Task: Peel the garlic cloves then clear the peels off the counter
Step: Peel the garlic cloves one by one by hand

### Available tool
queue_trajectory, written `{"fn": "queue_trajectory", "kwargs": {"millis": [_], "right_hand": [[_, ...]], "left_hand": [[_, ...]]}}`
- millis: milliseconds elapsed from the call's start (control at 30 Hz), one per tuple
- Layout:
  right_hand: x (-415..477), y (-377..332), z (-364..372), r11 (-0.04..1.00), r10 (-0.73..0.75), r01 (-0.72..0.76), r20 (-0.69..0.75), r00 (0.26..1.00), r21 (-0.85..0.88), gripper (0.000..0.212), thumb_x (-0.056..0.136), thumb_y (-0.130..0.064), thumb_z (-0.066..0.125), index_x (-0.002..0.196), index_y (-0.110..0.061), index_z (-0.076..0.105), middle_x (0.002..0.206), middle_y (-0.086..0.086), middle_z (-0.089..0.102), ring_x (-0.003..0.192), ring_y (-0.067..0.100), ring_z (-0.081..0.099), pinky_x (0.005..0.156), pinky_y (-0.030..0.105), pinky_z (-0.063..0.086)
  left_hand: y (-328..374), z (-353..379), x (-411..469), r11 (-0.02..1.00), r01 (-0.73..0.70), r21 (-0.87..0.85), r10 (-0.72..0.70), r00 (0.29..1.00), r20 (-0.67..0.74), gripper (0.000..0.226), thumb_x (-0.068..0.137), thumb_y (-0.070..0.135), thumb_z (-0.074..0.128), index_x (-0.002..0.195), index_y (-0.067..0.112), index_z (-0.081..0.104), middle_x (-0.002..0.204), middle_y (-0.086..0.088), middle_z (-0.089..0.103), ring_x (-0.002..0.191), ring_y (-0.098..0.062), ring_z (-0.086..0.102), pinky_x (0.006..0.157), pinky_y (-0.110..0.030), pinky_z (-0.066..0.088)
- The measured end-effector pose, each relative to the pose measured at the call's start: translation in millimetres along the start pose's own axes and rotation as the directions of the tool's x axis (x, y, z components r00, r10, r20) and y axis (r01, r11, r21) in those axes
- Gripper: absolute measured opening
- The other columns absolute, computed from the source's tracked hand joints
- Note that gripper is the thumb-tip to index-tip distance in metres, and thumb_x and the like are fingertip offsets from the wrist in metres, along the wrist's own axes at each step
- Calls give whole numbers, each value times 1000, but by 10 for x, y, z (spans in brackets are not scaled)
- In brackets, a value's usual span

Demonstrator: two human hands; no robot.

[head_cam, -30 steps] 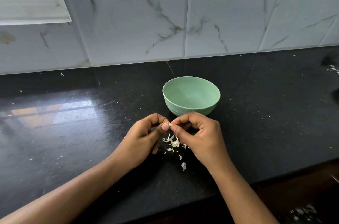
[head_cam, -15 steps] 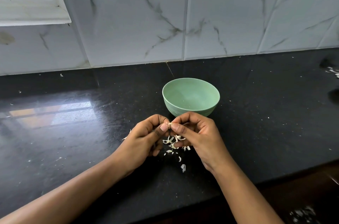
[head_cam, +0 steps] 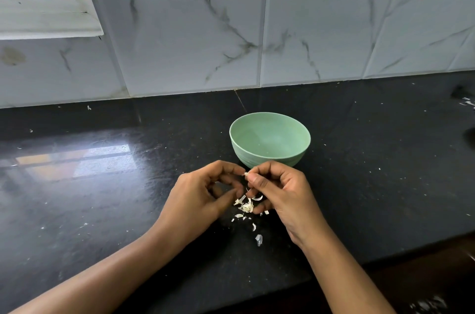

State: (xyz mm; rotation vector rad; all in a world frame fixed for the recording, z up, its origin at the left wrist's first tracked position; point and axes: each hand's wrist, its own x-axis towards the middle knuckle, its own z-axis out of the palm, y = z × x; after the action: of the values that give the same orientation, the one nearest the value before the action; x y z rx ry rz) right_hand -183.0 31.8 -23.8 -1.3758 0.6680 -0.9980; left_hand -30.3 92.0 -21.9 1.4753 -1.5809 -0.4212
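A small pale garlic clove (head_cam: 246, 175) is pinched at the fingertips of my right hand (head_cam: 280, 193), just in front of a green bowl (head_cam: 270, 157). My left hand (head_cam: 205, 198) is beside it, index fingertip close to the clove, thumb lowered toward the counter; whether it touches the clove is unclear. A scatter of white garlic peels (head_cam: 246, 207) lies on the black counter (head_cam: 102, 198) under and between both hands. One bigger peel (head_cam: 258, 239) lies nearer to me. The bowl looks empty inside.
A marble-tiled wall rises behind the counter, with a window sill (head_cam: 48, 20) at the upper left. More pale scraps (head_cam: 467, 103) lie at the far right edge. The counter's front edge (head_cam: 385, 257) runs close to my right forearm.
My left thumb has come off the clove and dropped toward the peels. The right hand keeps the clove pinched in about the same place.
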Motion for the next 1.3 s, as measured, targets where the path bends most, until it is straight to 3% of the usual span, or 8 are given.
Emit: {"fn": "queue_trajectory", "kwargs": {"millis": [133, 433, 633, 833, 967, 1067, 1200, 1300], "right_hand": [[-3, 3, 2, 1000, 2, -2, -6, 1000, -21, 8, 85, -6, 65, 77, -7, 66, 60, -2, 62, 56, 8, 57, 42, 22, 47], [1, 14, -23, 999, 6, -8, -32, 999, -40, 11, 85, -7, 67, 75, -11, 66, 60, -1, 60, 58, 9, 56, 42, 23, 46], [-8, 12, -27, 998, 17, -19, -26, 1000, -53, 9, 85, -8, 67, 76, -11, 66, 63, -2, 61, 59, 10, 57, 43, 23, 46], [0, 15, -37, 999, 20, -21, -56, 998, -31, 11, 84, -8, 68, 74, -11, 66, 61, 0, 60, 58, 11, 56, 42, 22, 46], [-2, 20, -41, 999, 23, -25, -53, 998, -35, 10, 84, -9, 68, 75, -10, 65, 62, 0, 60, 59, 11, 57, 42, 22, 46], [0, 20, -41, 999, 31, -32, -50, 998, -37, 9, 84, -8, 68, 75, -9, 65, 64, 1, 60, 58, 11, 56, 42, 22, 46], [4, 30, -48, 998, 33, -35, -51, 998, -48, 9, 85, -8, 68, 76, -9, 66, 65, 0, 60, 59, 11, 57, 42, 22, 46], [7, 33, -52, 998, 41, -44, -46, 998, -51, 8, 85, -7, 67, 77, -9, 66, 64, 0, 60, 58, 10, 57, 42, 22, 46]], "left_hand": [[-7, -9, 5, 996, 49, -81, -53, 998, -43, 12, 75, 25, 77, 82, 31, 70, 66, 10, 70, 54, -12, 61, 53, -19, 46], [-18, -10, 23, 987, 69, -147, -75, 996, -37, 24, 73, 13, 80, 85, 30, 67, 74, 5, 71, 61, -18, 65, 59, -19, 48], [-10, -15, 35, 995, 33, -90, -36, 999, -33, 19, 81, 13, 73, 83, 32, 74, 68, 13, 70, 58, -1, 60, 59, -11, 43], [-44, -31, 31, 996, 33, -82, -40, 995, -92, 17, 66, 27, 84, 70, 26, 68, 73, 6, 71, 67, -13, 67, 65, -37, 57], [-69, -32, 41, 996, 77, -45, -81, 991, -106, 38, 61, 55, 80, 68, 24, 60, 70, 0, 69, 63, -18, 65, 61, -40, 55], [-50, -13, 46, 996, 89, -5, -89, 995, -49, 11, 75, 32, 78, 78, 32, 67, 76, 12, 69, 65, -8, 65, 61, -21, 51], [-44, -33, 32, 996, 79, 32, -79, 997, 1, 39, 86, -3, 59, 89, 34, 70, 81, 21, 70, 70, -4, 67, 61, -12, 47], [-49, -46, 35, 996, 74, -44, -73, 997, 18, 35, 91, 1, 56, 96, 32, 70, 89, 17, 72, 75, -5, 69, 62, -14, 48]]}}
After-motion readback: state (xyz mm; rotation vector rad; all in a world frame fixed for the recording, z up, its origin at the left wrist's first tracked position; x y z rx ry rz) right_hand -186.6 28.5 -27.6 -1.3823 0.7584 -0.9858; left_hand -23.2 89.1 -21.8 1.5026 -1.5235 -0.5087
